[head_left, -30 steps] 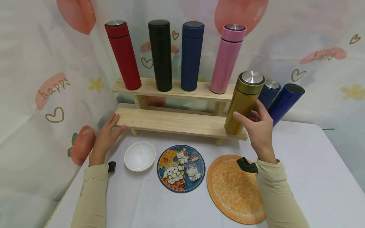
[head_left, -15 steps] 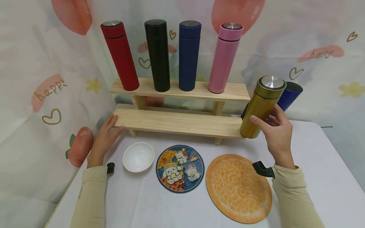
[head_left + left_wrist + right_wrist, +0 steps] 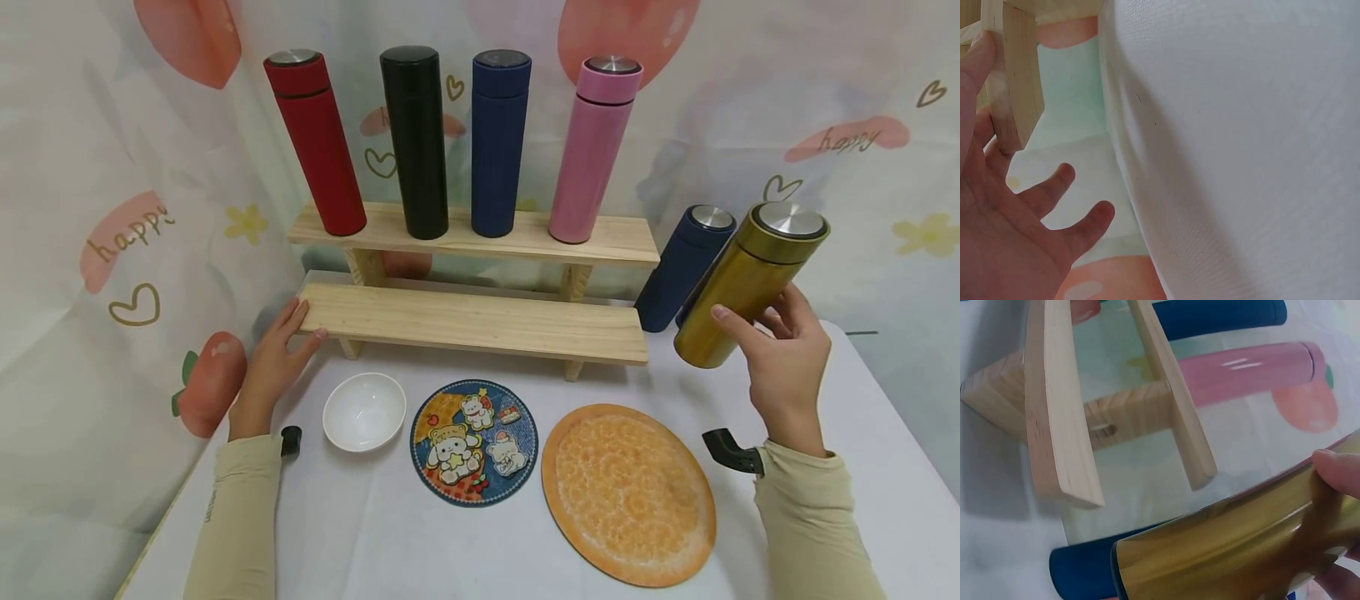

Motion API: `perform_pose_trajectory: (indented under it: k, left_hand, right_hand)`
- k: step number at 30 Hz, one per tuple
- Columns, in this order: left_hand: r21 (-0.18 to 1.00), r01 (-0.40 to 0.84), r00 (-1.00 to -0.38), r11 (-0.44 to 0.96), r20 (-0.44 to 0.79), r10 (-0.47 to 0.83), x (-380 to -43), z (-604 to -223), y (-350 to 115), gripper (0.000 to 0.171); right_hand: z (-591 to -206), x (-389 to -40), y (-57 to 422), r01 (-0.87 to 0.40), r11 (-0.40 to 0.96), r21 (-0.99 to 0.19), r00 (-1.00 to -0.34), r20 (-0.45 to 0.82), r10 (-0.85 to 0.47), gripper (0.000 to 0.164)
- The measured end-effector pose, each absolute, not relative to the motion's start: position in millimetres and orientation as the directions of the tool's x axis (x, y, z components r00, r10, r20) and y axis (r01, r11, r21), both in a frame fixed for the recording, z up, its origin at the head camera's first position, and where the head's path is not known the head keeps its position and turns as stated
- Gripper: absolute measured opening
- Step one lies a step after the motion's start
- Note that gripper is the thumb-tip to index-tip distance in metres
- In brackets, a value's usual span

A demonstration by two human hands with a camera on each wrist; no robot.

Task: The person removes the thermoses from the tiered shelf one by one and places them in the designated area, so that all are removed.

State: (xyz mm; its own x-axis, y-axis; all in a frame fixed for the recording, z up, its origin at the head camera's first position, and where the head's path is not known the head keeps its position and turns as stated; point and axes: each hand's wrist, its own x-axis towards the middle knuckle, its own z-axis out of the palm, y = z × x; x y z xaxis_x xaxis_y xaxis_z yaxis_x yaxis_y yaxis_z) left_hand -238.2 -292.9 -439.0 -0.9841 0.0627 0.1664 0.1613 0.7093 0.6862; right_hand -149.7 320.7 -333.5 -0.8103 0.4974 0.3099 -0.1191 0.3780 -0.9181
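My right hand (image 3: 791, 375) grips a gold thermos (image 3: 750, 279) with a silver-topped lid, tilted to the right of the shelf, thumb in front and fingers behind. The right wrist view shows the thermos (image 3: 1222, 544) close up, its base past the shelf's end. My left hand (image 3: 266, 371) holds the left end of the wooden shelf's lower step (image 3: 465, 321), thumb at the front edge. In the left wrist view two fingers (image 3: 1088, 231) stick out away from the wood. A dark blue thermos (image 3: 675, 279) leans behind the gold one, which hides most of another blue one.
Red (image 3: 318, 146), black (image 3: 416, 146), blue (image 3: 498, 150) and pink (image 3: 597, 158) thermoses stand on the shelf's upper step (image 3: 457, 229). In front are a white bowl (image 3: 365, 412), a round cartoon mat (image 3: 474, 443) and an orange-brown round mat (image 3: 628, 496). A printed curtain (image 3: 847, 75) hangs behind.
My right hand has carried the gold thermos rightward off the lower step's right end and tilted it more. The leaning dark blue thermos has come into fuller view. My left hand stays at the shelf.
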Motion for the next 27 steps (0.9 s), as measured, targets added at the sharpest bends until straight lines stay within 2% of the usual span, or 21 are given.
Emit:
perform_pose_trajectory:
  k: [8,15,27]
  left_hand:
    - [0.684,0.156,-0.984,0.712,0.167,0.055,-236,-439,-293,0.076]
    - [0.674,0.152,-0.985,0.723,0.165,0.053,-237,-440,-293,0.077]
    - [0.682,0.142,-0.987,0.717,0.148,0.055,-236,-440,-294,0.078]
  right_hand:
    - [-336,-148,346,-0.085,0.272,-0.959,-0.78,0.234,0.581,0.069]
    - [-343,-150,369,-0.168,0.091,-0.982,-0.743,0.187,0.642,0.07]
    - [-354,-165,399,-0.22,0.028,-0.975,-0.719,0.181,0.671,0.069]
